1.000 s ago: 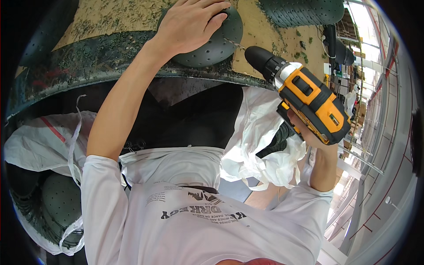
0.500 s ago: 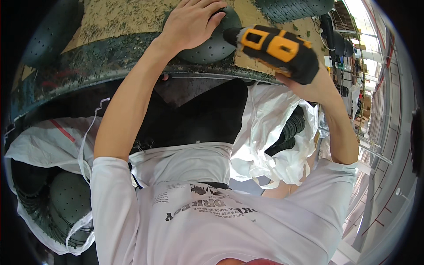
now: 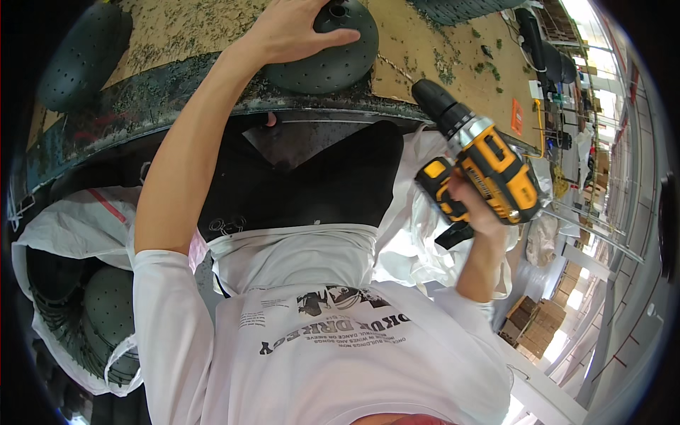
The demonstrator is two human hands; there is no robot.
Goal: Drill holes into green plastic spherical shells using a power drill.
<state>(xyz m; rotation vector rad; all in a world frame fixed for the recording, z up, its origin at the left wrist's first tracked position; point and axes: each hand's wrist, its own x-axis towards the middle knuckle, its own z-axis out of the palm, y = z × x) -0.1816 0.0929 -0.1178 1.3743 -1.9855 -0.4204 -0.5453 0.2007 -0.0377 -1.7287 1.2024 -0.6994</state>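
Observation:
A dark green, dome-shaped piece [image 3: 319, 76] with small holes all over and a larger hole near its top lies on the workbench. My left hand [image 3: 294, 34] rests across it with the thumb stretched out; its fingertips run past the upper edge of the picture. My right hand [image 3: 479, 207] is wrapped round the handle of a yellow and black cordless drill [image 3: 492, 159]. The drill is held over the bench's front edge, right of the dome. Its thin bit [image 3: 394, 68] points up and left toward the dome, apart from it.
Green shavings lie scattered over the tan board [image 3: 453, 53]. Another perforated dome [image 3: 83, 60] stands at the far left, and stacked green pieces [image 3: 460, 8] are at the back. White sacks flank my legs; the left sack [image 3: 78, 223] holds several domes. An orange card [image 3: 517, 117] lies at right.
The drill has swung away from the dome, down and right toward my body, and its bit now shows. My left hand has shifted slightly left, its thumb spread wider, uncovering the dome's larger hole.

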